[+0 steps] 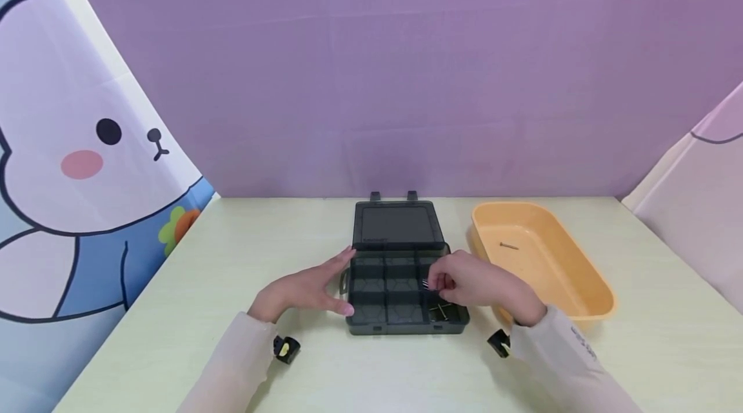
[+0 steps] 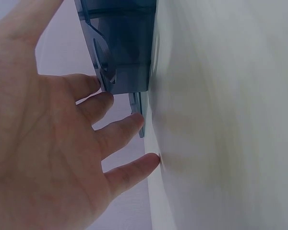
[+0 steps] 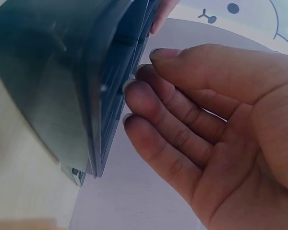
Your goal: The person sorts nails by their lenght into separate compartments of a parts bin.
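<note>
A dark translucent organizer box (image 1: 387, 325) lies on the table with its lid (image 1: 398, 222) folded back. My left hand (image 1: 313, 287) spreads its fingers and thumb along the box's left side, fingertips by the side handle (image 2: 104, 60). Over the right-hand compartments is my right hand (image 1: 464, 277), its fingers loosely bent and nothing showing between them in the right wrist view. Small silvery pins (image 1: 425, 284) show just beside its fingertips in the middle right compartment. Several thin screws (image 1: 442, 311) lie crossed in the front right compartment.
A yellow-orange tray (image 1: 600, 293) stands right of the box, with a single screw (image 1: 509, 246) lying in it. The right forearm reaches over its near left corner. Behind the table hangs a purple cloth (image 1: 371, 77).
</note>
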### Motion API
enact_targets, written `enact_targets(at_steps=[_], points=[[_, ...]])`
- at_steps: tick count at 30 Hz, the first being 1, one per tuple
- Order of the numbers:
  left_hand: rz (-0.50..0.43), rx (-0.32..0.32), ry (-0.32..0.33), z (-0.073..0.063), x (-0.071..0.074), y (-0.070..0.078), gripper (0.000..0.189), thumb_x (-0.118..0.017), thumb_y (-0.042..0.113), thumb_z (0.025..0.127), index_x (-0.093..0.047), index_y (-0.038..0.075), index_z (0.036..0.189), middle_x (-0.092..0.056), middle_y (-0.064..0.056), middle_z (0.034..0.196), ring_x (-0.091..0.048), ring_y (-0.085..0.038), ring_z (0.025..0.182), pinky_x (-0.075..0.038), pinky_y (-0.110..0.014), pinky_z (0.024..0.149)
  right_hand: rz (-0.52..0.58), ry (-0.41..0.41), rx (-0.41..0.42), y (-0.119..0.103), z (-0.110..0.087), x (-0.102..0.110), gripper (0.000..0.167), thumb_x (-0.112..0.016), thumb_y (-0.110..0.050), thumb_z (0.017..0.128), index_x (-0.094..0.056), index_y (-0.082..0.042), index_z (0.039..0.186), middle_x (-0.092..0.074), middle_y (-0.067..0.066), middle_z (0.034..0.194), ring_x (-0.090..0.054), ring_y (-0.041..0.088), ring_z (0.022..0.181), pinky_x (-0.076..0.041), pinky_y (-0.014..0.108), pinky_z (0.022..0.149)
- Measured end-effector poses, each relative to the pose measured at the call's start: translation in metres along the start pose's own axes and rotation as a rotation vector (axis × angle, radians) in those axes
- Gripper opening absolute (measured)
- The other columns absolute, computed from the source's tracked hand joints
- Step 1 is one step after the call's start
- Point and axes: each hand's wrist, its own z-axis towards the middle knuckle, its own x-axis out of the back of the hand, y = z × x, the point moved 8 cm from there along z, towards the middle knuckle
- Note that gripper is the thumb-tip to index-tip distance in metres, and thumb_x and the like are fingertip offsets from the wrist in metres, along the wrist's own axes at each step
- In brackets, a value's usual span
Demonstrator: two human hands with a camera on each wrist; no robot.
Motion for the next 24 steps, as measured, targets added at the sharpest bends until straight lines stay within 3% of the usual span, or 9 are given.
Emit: enact_targets(at_steps=[10, 24], points=[[-0.028, 0.002, -0.004, 0.003, -0.004, -0.001, 0.113, -0.074, 0.052, 0.077, -0.002, 0.011, 0.154, 0.004, -0.008, 0.162, -0.003, -0.030, 0.148, -0.017, -0.052, 0.117, 0.000, -0.006, -0.014, 0.010, -0.001, -0.001, 0.014, -0.063, 0.004, 0.082, -0.068, -0.006, 0.089, -0.058, -0.009, 0.073, -0.046, 0.001, 0.064, -0.044, 0.018, 0.061], [-0.008, 0.013, 0.003, 0.009, -0.004, -0.002, 0.112, -0.073, 0.051, 0.079, -0.002, 0.010, 0.154, 0.003, -0.008, 0.162, -0.004, -0.029, 0.148, -0.016, -0.051, 0.117, -0.049, 0.004, -0.094, 0.025, -0.011, 0.020, 0.012, -0.065, 0.002, 0.082, -0.069, -0.009, 0.087, -0.060, -0.008, 0.074, -0.048, 0.004, 0.064, -0.045, 0.019, 0.059]])
